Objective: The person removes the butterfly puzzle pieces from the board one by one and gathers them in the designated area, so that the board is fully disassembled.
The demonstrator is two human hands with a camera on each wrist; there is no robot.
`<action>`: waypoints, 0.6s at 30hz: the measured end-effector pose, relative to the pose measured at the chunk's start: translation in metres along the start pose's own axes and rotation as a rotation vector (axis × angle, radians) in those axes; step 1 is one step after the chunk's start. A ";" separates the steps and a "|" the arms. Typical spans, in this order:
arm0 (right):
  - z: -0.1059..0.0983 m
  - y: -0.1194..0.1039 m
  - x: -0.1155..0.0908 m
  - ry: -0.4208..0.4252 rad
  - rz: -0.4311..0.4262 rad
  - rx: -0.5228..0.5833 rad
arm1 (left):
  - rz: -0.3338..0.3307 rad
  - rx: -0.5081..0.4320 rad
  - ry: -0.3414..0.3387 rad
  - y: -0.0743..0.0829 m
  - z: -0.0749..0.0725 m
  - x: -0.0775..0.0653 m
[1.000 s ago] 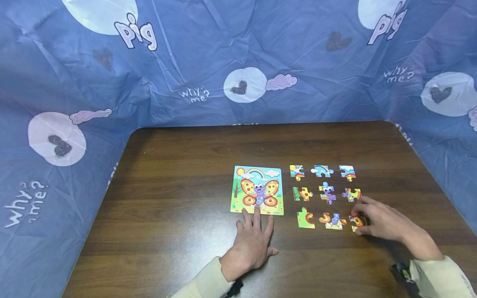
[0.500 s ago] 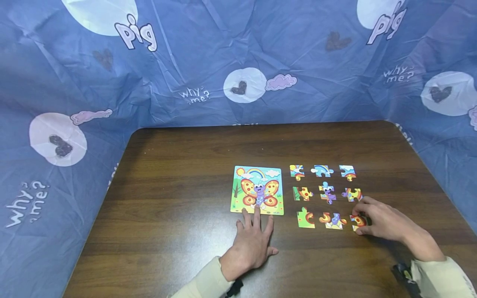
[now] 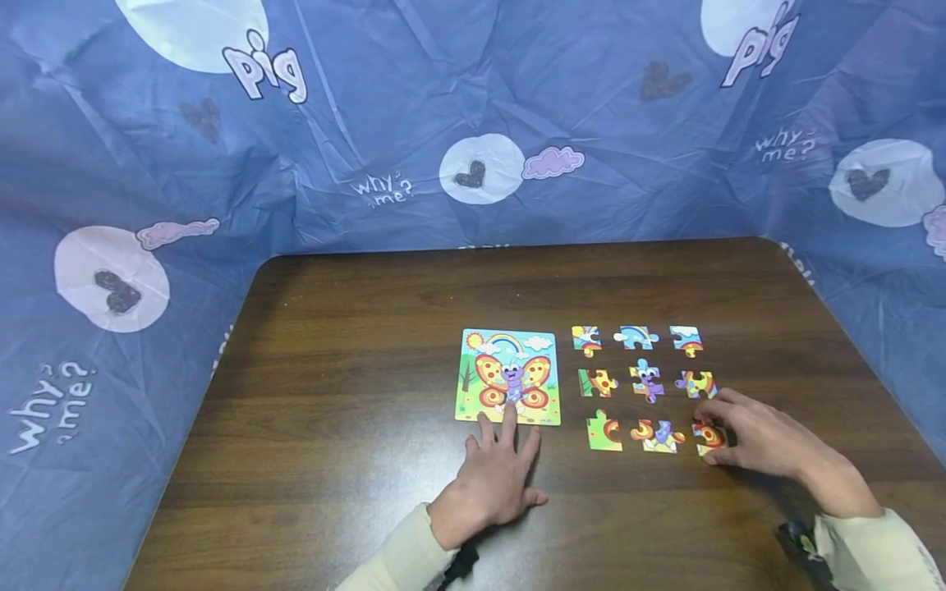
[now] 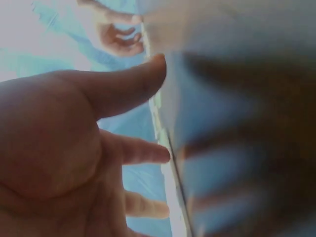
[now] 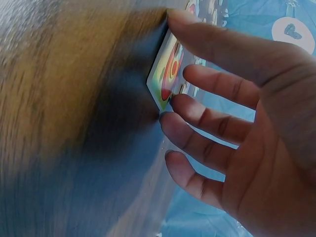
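Observation:
A square butterfly picture board (image 3: 507, 349) lies flat on the table. My left hand (image 3: 491, 480) rests just below it with fingers spread, the middle fingertip over the board's lower edge. To the right, jigsaw pieces lie apart in three rows, among them a purple face piece (image 3: 646, 382) and a green corner piece (image 3: 604, 433). At the lower right corner of this layout, my right hand (image 3: 764, 435) pinches a red-and-yellow jigsaw piece (image 3: 709, 437) between thumb and fingers, flat on the table. In the right wrist view the thumb and fingertips meet this piece's (image 5: 170, 74) edges.
Brown wooden table (image 3: 332, 369) under everything. A blue printed cloth (image 3: 369, 107) hangs behind and along both sides. Just above my right fingers lies a yellow wing piece (image 3: 698, 383), and a purple-and-yellow piece (image 3: 660, 436) sits left of the pinched one.
My right hand and the pinched jigsaw piece have shifted very slightly right, away from its neighbour. The left hand stays in place at the board, and the head view has moved a little.

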State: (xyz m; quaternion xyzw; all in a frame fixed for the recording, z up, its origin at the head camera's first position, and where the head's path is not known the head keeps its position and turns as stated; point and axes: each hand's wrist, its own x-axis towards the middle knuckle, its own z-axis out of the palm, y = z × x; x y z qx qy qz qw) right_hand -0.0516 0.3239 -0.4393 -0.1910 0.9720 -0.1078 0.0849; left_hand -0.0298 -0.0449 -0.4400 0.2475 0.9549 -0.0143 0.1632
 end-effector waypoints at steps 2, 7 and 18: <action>0.001 0.000 0.000 0.011 -0.005 -0.003 | 0.020 -0.076 -0.004 -0.006 -0.003 0.002; -0.003 0.001 0.001 0.025 0.007 0.010 | 0.079 -0.352 -0.015 -0.030 -0.014 0.006; -0.031 0.018 0.028 0.284 0.056 0.049 | 0.027 -0.665 0.183 -0.104 -0.048 0.014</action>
